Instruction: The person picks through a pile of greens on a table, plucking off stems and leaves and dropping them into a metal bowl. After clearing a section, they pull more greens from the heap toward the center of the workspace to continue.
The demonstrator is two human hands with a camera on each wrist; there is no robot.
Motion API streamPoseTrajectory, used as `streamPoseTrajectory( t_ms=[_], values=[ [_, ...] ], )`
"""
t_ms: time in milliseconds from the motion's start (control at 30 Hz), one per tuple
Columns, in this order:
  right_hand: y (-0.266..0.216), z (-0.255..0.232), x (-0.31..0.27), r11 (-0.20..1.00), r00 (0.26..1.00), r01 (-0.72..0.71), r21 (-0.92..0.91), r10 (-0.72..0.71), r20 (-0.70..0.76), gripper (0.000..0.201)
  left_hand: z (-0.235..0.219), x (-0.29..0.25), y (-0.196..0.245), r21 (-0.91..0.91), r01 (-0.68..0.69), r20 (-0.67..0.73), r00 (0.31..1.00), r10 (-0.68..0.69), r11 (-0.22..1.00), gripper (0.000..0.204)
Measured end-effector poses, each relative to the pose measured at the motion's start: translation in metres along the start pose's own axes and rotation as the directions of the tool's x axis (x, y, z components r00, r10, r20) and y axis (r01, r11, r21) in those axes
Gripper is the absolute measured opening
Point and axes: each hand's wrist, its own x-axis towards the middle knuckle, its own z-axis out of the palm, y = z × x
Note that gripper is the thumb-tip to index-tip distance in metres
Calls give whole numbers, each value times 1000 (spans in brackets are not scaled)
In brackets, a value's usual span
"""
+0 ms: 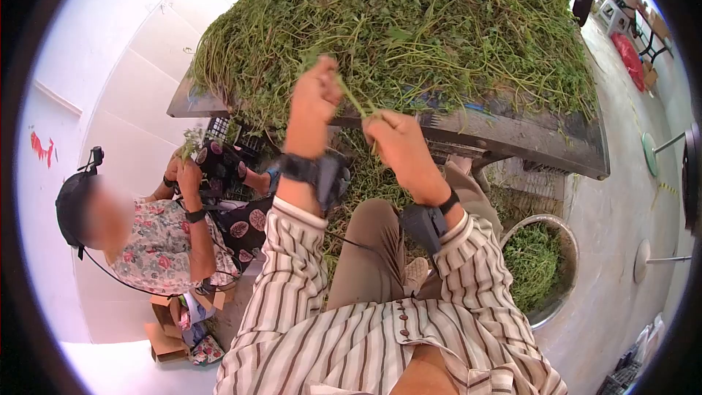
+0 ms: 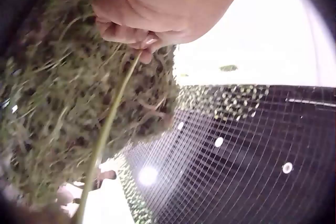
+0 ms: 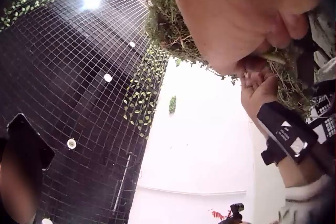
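Between the two hands a thin green stem (image 1: 351,96) is stretched at a slant in the head view. Its upper end is pinched in the left hand (image 1: 316,95), whose fingers are curled. The right hand (image 1: 401,148) grips the lower end near the table edge. In the left wrist view the stem (image 2: 107,127) runs from the fingertips of the left hand (image 2: 163,3) down to the lower left. The right hand (image 3: 247,19) fills the top of the right wrist view, its fingers curled round a bit of stem (image 3: 274,58). Behind both lies a large heap of greens (image 1: 409,29).
The heap rests on a dark table (image 1: 523,139). A metal basin (image 1: 569,278) with greens stands on the floor at right. At left sits another person (image 1: 172,241) handling a sprig. Cardboard boxes (image 1: 167,340) lie at lower left, and loose greens (image 1: 373,183) lie below the table.
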Motion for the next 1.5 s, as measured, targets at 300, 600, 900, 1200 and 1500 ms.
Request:
streamPoseTrajectory(
  t_ms=[300, 600, 900, 1200, 1500],
  values=[
    [-6, -14, -11, 914, 990, -126, 387, 94, 101, 19, -27, 7, 73, 452, -209, -111, 952, 287, 867, 19],
    [-2, -16, -5, 801, 990, 92, 591, -12, -138, 21, 36, 1, 14, 892, -439, 428, 747, 509, -107, 37],
    [-5, -23, -12, 766, 996, 32, 642, 27, -82, 20, 77, 4, -14, 873, -381, 439, 886, 150, -306, 29],
    [-15, -17, -21, 796, 995, 86, 599, -34, -98, 19, 72, -26, 70, 847, -322, 133, 900, 416, 424, 22],
    [-15, -6, -19, 788, 999, 19, 616, 15, -49, 17, 48, -82, 18, 488, -74, 100, 995, 29, 870, 18]
  ],
)
